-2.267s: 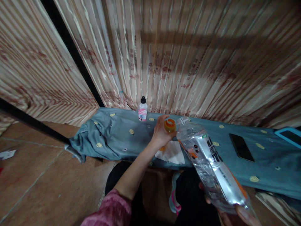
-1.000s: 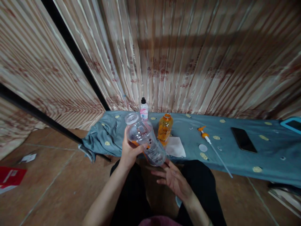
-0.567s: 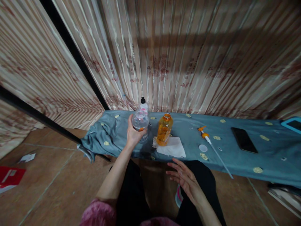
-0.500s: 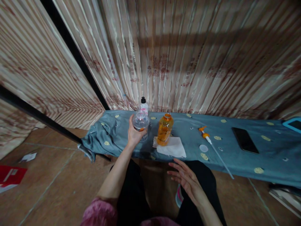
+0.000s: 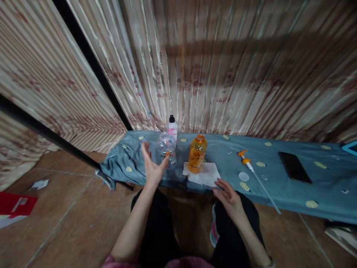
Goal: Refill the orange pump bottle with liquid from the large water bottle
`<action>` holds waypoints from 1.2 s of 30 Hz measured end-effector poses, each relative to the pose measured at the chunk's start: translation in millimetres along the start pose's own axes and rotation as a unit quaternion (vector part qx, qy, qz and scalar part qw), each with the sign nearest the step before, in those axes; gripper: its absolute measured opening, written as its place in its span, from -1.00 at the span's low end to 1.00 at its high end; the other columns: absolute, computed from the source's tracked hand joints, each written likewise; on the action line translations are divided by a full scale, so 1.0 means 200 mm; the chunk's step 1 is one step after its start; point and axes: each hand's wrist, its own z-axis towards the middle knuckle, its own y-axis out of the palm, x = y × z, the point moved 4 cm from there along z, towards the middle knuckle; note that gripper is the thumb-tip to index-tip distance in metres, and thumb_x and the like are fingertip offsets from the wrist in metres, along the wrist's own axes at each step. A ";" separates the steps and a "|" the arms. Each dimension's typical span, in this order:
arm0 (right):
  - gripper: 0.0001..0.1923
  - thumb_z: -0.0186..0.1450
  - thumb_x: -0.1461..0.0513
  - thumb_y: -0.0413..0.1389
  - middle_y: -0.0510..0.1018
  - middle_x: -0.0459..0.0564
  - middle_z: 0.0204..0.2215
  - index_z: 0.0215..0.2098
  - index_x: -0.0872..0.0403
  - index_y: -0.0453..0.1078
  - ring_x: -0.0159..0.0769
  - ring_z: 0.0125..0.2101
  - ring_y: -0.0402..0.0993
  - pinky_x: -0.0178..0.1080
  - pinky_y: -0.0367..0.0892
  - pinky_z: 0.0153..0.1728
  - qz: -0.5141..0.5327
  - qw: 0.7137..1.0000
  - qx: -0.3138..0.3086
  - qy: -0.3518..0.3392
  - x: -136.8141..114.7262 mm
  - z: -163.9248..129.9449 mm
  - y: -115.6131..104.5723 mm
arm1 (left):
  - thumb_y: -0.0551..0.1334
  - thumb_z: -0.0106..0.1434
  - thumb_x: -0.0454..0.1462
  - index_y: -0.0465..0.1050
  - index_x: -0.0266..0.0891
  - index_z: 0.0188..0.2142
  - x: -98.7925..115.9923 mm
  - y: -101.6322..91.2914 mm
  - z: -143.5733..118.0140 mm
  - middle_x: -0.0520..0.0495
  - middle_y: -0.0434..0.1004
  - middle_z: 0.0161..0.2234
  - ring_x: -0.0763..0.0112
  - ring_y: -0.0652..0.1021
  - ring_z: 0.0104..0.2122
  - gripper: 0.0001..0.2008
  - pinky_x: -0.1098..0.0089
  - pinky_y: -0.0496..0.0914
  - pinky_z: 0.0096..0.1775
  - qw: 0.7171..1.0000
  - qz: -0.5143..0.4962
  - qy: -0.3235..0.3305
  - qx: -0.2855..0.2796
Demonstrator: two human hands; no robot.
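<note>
A clear plastic bottle (image 5: pixel 166 149) without a cap stands upright at the left of the cloth-covered bench. My left hand (image 5: pixel 154 167) is just left of it, thumb and fingers spread, gripping nothing. An orange see-through bottle (image 5: pixel 197 154), its mouth uncovered, rests on the left part of a white paper tissue (image 5: pixel 208 176). Near the tissue's lower right corner is my right hand (image 5: pixel 228 199), fingers apart and holding nothing. Behind the clear bottle, and partly hidden by it, is a white squeeze bottle (image 5: pixel 173 129) with a black cap.
An orange and white pump head (image 5: pixel 246 161) with a long tube lies on the blue cloth (image 5: pixel 223 149), beside a round whitish disc (image 5: pixel 243 176). Farther right are a dark phone (image 5: pixel 294 167) and a blue-edged object (image 5: pixel 350 147). Black poles (image 5: pixel 52 134) cross the left side.
My left hand has let go of the clear bottle and drawn back to the left with its fingers spread. My right hand has moved slightly right and nearer the bench edge.
</note>
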 end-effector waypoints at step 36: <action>-0.66 0.37 0.01 0.20 0.54 -0.12 -0.35 -0.08 0.11 0.45 -0.42 -0.46 0.45 -0.27 0.42 -0.40 0.079 0.995 0.018 -0.051 -0.32 0.28 0.11 | 0.51 -0.06 -0.24 0.35 -0.19 0.19 0.12 0.68 -0.14 -0.17 0.51 0.17 0.05 0.49 0.20 -0.20 0.07 0.29 0.30 0.958 -0.180 -0.083 -0.207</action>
